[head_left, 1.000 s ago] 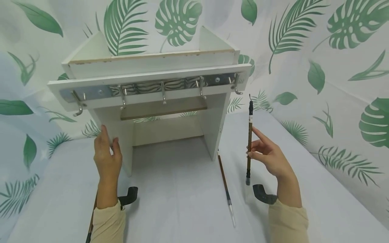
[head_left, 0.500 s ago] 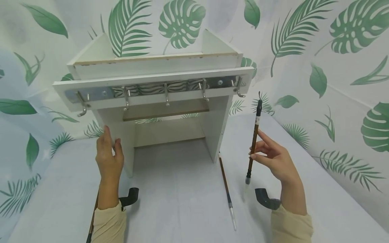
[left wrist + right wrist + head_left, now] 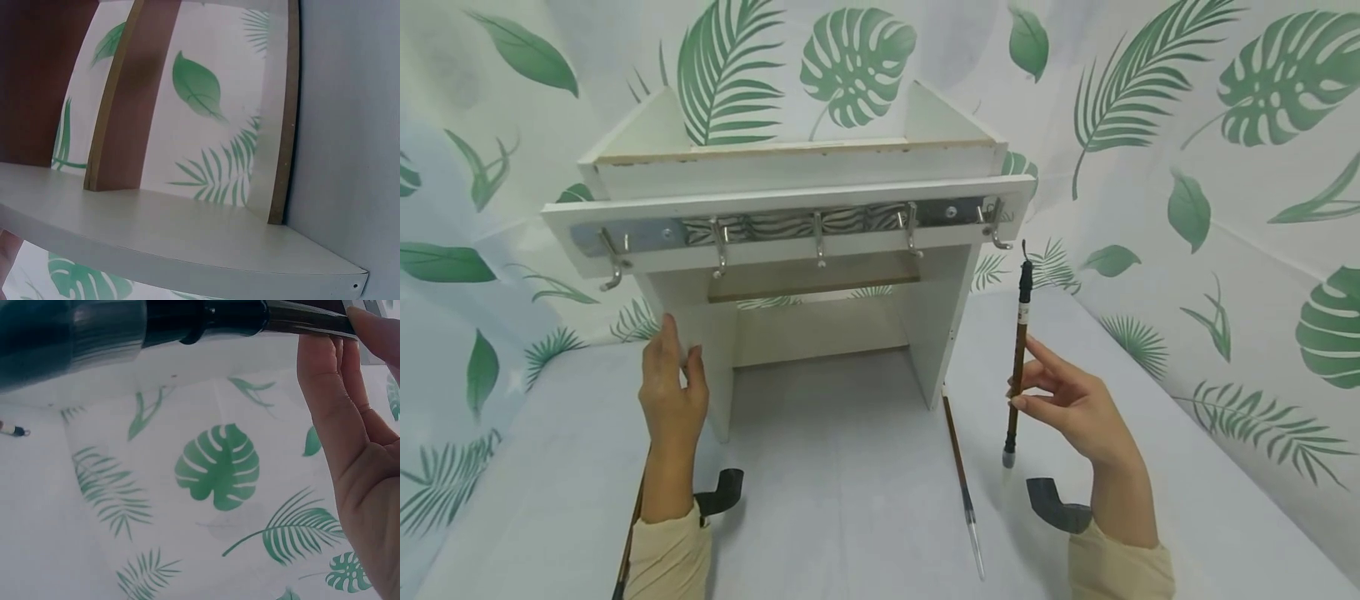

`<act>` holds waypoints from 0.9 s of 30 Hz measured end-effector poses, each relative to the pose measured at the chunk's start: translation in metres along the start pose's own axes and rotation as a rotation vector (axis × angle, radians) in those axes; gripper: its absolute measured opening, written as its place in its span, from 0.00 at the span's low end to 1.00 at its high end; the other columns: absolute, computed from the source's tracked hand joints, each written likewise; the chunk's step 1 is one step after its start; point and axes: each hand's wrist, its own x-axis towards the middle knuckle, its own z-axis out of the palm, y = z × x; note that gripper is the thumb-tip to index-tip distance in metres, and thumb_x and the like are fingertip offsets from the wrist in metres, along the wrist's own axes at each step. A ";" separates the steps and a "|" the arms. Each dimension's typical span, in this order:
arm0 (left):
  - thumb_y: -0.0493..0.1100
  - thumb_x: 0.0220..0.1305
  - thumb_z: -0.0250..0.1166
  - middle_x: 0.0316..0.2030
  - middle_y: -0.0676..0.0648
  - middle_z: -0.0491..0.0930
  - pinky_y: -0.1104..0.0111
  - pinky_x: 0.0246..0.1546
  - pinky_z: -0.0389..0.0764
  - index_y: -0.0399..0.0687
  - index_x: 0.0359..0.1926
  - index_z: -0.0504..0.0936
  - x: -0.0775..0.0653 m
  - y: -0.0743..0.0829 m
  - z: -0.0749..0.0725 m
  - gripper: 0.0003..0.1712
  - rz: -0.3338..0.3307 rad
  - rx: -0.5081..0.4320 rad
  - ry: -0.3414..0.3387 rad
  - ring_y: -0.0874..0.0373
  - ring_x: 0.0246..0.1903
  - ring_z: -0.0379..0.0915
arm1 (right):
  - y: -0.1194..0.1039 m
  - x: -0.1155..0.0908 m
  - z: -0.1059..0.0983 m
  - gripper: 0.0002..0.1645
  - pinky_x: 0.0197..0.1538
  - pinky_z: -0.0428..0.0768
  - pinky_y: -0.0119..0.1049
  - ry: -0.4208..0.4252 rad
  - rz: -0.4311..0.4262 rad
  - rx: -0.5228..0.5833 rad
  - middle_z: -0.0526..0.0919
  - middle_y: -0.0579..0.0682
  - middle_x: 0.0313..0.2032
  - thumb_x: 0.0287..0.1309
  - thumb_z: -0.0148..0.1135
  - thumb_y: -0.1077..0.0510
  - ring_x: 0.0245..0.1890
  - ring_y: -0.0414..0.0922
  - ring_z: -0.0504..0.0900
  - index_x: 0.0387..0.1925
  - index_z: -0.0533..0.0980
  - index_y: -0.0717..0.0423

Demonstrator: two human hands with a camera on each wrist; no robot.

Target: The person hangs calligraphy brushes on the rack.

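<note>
A white wooden rack (image 3: 790, 179) carries a metal strip with several coat hooks (image 3: 820, 242). My left hand (image 3: 672, 392) is at the rack's left side panel (image 3: 703, 367), fingers extended upward and thumb apart; the left wrist view shows the panel (image 3: 156, 228) without the hand. My right hand (image 3: 1075, 408) pinches a calligraphy brush (image 3: 1019, 358) by its brown handle between thumb and fingers. The brush is nearly upright beside the rack, hanging loop at the top, clear-capped tip down. In the right wrist view, the brush (image 3: 237, 315) crosses the top, with the fingers on its handle.
Another capped brush (image 3: 957, 450) lies on the white cloth (image 3: 835, 500) by the rack's right foot. A third brush (image 3: 634, 542) lies partly beneath the left sleeve. Black curved mounts (image 3: 722, 492) stick out at both wrists. Leaf-patterned fabric (image 3: 1150, 125) hangs behind.
The brush tilted slightly to the right half a second ago and is now more upright and a little lower, with my right hand. The whole view has shifted slightly; my left hand stays at the panel.
</note>
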 end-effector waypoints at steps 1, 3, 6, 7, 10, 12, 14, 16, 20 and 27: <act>0.25 0.54 0.60 0.43 0.31 0.71 0.52 0.22 0.71 0.53 0.67 0.60 0.000 0.000 0.001 0.41 0.002 0.002 0.002 0.43 0.31 0.67 | 0.000 0.000 0.000 0.43 0.43 0.80 0.25 -0.003 -0.005 0.001 0.77 0.44 0.39 0.46 0.55 0.81 0.41 0.35 0.80 0.66 0.56 0.64; 0.25 0.54 0.60 0.43 0.31 0.71 0.52 0.22 0.71 0.51 0.66 0.61 0.001 0.000 0.002 0.40 0.007 0.008 0.005 0.43 0.32 0.68 | -0.001 0.001 -0.001 0.43 0.43 0.79 0.25 -0.002 -0.007 -0.014 0.76 0.44 0.39 0.46 0.55 0.82 0.41 0.35 0.80 0.65 0.56 0.64; 0.25 0.54 0.60 0.43 0.30 0.72 0.52 0.22 0.71 0.49 0.66 0.61 0.000 0.001 0.002 0.38 0.005 0.015 -0.002 0.42 0.32 0.69 | -0.002 0.000 -0.001 0.43 0.43 0.80 0.25 0.000 -0.009 -0.018 0.76 0.44 0.40 0.46 0.54 0.82 0.41 0.35 0.80 0.66 0.56 0.64; 0.25 0.54 0.60 0.43 0.30 0.71 0.53 0.21 0.70 0.48 0.65 0.61 0.000 0.002 0.001 0.38 0.003 0.019 -0.006 0.43 0.32 0.69 | -0.002 -0.001 -0.001 0.43 0.43 0.80 0.25 -0.001 -0.011 -0.009 0.76 0.44 0.40 0.46 0.53 0.83 0.41 0.35 0.80 0.66 0.55 0.65; 0.25 0.54 0.60 0.44 0.30 0.72 0.53 0.21 0.70 0.47 0.65 0.62 -0.001 0.003 -0.002 0.37 -0.008 0.023 -0.014 0.42 0.32 0.69 | -0.002 -0.002 0.001 0.43 0.43 0.80 0.26 0.012 -0.009 -0.011 0.76 0.43 0.40 0.47 0.54 0.82 0.40 0.35 0.80 0.66 0.56 0.63; 0.26 0.54 0.60 0.43 0.30 0.72 0.52 0.21 0.70 0.45 0.64 0.62 -0.001 0.003 -0.003 0.36 -0.011 0.023 -0.013 0.42 0.32 0.69 | -0.002 -0.001 0.001 0.42 0.43 0.80 0.26 0.023 -0.009 -0.004 0.76 0.44 0.39 0.47 0.54 0.81 0.39 0.36 0.80 0.65 0.57 0.63; 0.27 0.55 0.60 0.43 0.30 0.72 0.53 0.20 0.69 0.45 0.64 0.63 -0.002 0.002 -0.005 0.35 -0.011 0.028 -0.016 0.43 0.31 0.69 | -0.002 -0.001 0.003 0.41 0.43 0.80 0.26 0.037 -0.001 -0.020 0.76 0.44 0.38 0.47 0.55 0.81 0.38 0.36 0.80 0.65 0.57 0.65; 0.28 0.57 0.59 0.43 0.30 0.72 0.55 0.20 0.68 0.45 0.64 0.62 -0.003 0.001 -0.006 0.34 -0.003 0.035 -0.014 0.44 0.29 0.68 | -0.002 -0.002 0.004 0.40 0.43 0.80 0.26 0.044 0.003 -0.027 0.76 0.44 0.37 0.47 0.55 0.81 0.38 0.36 0.79 0.64 0.58 0.68; 0.30 0.59 0.58 0.43 0.31 0.72 0.59 0.20 0.66 0.48 0.65 0.62 -0.003 -0.001 -0.004 0.33 0.004 0.027 -0.007 0.47 0.26 0.66 | -0.003 -0.002 0.005 0.41 0.43 0.80 0.26 0.046 -0.003 -0.059 0.76 0.44 0.38 0.46 0.55 0.81 0.37 0.36 0.80 0.64 0.57 0.66; 0.29 0.59 0.58 0.42 0.31 0.72 0.62 0.20 0.66 0.50 0.65 0.62 -0.002 0.000 -0.002 0.34 0.011 0.011 0.000 0.49 0.25 0.65 | -0.004 0.000 0.006 0.46 0.40 0.80 0.24 0.067 -0.019 -0.086 0.76 0.44 0.38 0.42 0.54 0.85 0.37 0.35 0.80 0.65 0.57 0.62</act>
